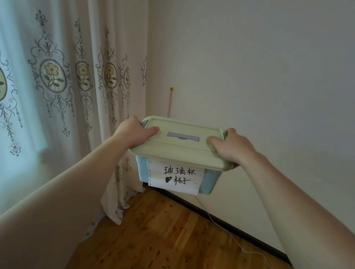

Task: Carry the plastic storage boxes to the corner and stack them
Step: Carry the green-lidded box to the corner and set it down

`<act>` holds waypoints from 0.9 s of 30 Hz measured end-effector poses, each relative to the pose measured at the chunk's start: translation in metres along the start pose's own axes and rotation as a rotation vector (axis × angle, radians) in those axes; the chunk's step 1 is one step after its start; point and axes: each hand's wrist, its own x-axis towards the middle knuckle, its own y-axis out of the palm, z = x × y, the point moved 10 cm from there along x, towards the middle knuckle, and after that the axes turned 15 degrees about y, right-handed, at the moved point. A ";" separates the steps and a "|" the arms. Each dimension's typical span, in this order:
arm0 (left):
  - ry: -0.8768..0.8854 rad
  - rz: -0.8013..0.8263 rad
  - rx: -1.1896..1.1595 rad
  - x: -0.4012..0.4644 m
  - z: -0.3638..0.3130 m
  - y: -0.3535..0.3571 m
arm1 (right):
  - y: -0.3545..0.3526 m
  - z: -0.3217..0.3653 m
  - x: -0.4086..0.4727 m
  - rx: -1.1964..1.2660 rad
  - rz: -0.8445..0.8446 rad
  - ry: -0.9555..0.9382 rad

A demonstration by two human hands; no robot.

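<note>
Count in head view: one plastic storage box [210, 181], pale blue, with one pale green lid [182, 148], one grey handle [183, 136] set into that lid, and one white paper label [177, 177] on the near wall. Two hands on the box, one left hand [134, 131] and one right hand [231, 146], one at each end of the lid. Surroundings: one patterned curtain [61, 81], one thin white cable [236, 242] on the wooden floor [155, 237], one small yellow wall hook [171, 89].
</note>
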 end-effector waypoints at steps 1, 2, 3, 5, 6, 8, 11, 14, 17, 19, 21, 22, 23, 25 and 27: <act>-0.006 0.000 -0.006 0.006 0.004 0.004 | 0.004 0.002 0.007 0.007 0.011 0.006; -0.010 -0.001 -0.006 0.011 0.007 0.007 | 0.008 0.004 0.013 0.008 0.018 0.009; -0.013 0.000 -0.005 0.019 0.011 0.012 | 0.014 0.007 0.021 0.011 0.027 0.009; -0.018 -0.002 0.006 0.035 0.018 0.022 | 0.024 0.009 0.042 0.020 0.035 0.017; -0.015 0.000 0.012 0.041 0.021 0.026 | 0.028 0.011 0.050 0.017 0.030 0.007; -0.015 0.003 0.032 0.061 0.027 0.038 | 0.038 0.014 0.074 0.018 0.031 0.006; -0.022 0.011 0.049 0.087 0.036 0.054 | 0.051 0.020 0.108 0.017 0.042 -0.004; -0.039 0.014 0.050 0.118 0.046 0.071 | 0.062 0.027 0.147 0.013 0.060 -0.012; -0.049 0.016 0.043 0.154 0.055 0.087 | 0.070 0.039 0.188 0.009 0.064 -0.031; -0.062 0.012 0.039 0.174 0.063 0.096 | 0.075 0.048 0.212 -0.010 0.065 -0.051; -0.073 -0.001 0.033 0.192 0.070 0.105 | 0.082 0.054 0.234 -0.018 0.072 -0.057; -0.079 -0.007 0.035 0.202 0.074 0.110 | 0.087 0.057 0.245 -0.030 0.077 -0.058; -0.080 -0.008 0.042 0.207 0.077 0.113 | 0.090 0.058 0.251 -0.038 0.077 -0.059; -0.089 0.001 0.056 0.221 0.087 0.121 | 0.101 0.065 0.266 -0.047 0.089 -0.054; -0.089 0.009 0.074 0.236 0.098 0.127 | 0.111 0.071 0.278 -0.048 0.096 -0.049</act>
